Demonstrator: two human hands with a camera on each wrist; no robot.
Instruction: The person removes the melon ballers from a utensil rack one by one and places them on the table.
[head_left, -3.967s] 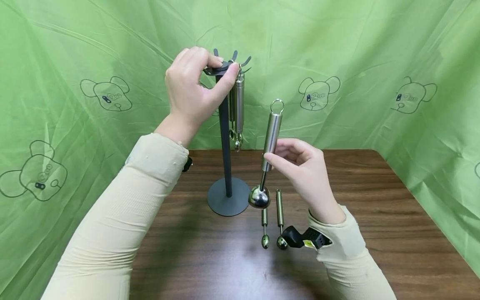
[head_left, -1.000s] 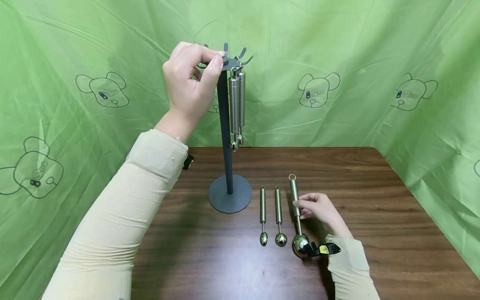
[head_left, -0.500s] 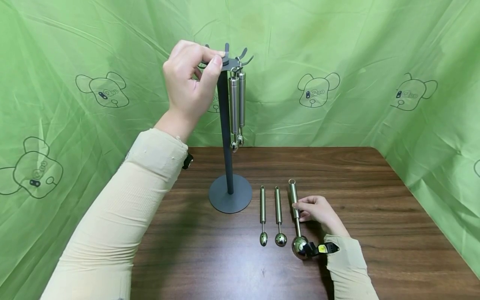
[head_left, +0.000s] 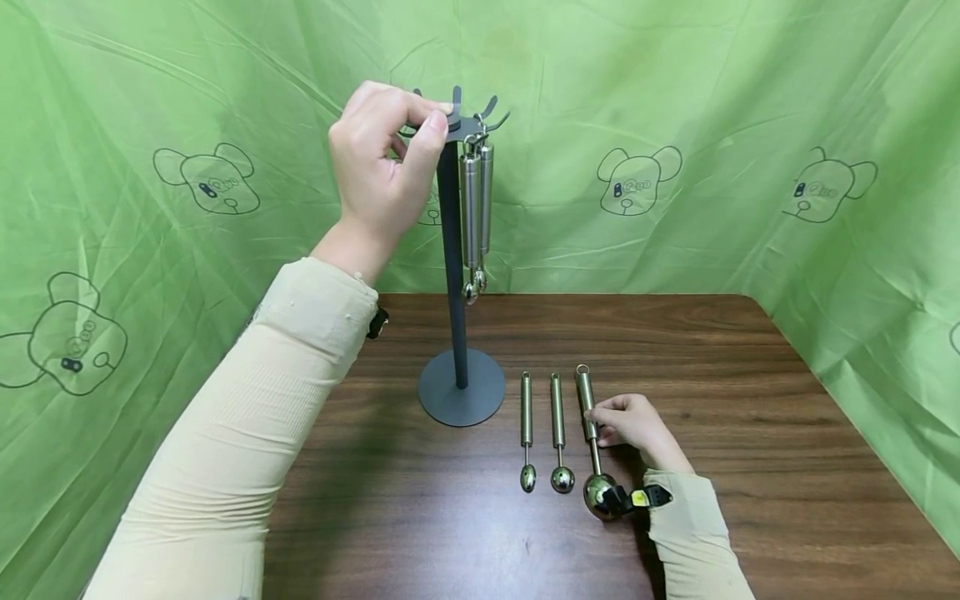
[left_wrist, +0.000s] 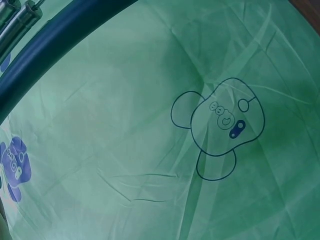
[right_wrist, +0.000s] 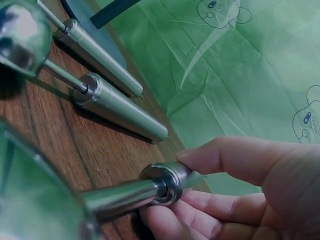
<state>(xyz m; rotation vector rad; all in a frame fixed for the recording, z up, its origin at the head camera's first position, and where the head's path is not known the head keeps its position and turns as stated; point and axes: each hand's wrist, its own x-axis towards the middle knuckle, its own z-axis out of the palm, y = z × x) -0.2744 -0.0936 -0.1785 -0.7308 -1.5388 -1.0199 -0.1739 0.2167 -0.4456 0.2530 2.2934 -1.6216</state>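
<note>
In the head view my left hand [head_left: 386,158] pinches the top hub of a dark grey hook stand [head_left: 456,275] between thumb and fingers. Two steel melon ballers [head_left: 472,212] hang from its hooks. My right hand [head_left: 637,425] grips the handle of the largest melon baller [head_left: 585,400], which lies along the table, bowl toward me. Close up in the right wrist view, thumb and fingers [right_wrist: 215,157] are round the lower end of that handle. Two smaller melon ballers, one with an oval bowl [head_left: 528,477] and one with a round bowl [head_left: 562,478], lie left of it.
Everything stands on a brown wood-grain table [head_left: 697,342] with a rounded back corner. A green cloth backdrop [head_left: 555,67] with printed bear heads encloses the back and sides. The stand's round base [head_left: 461,408] sits left of the row of ballers.
Four seconds ago my right hand held the large melon baller upright in the air beside the stand; now it is down at the row's right end. Over the last second its handle has lowered slightly.
</note>
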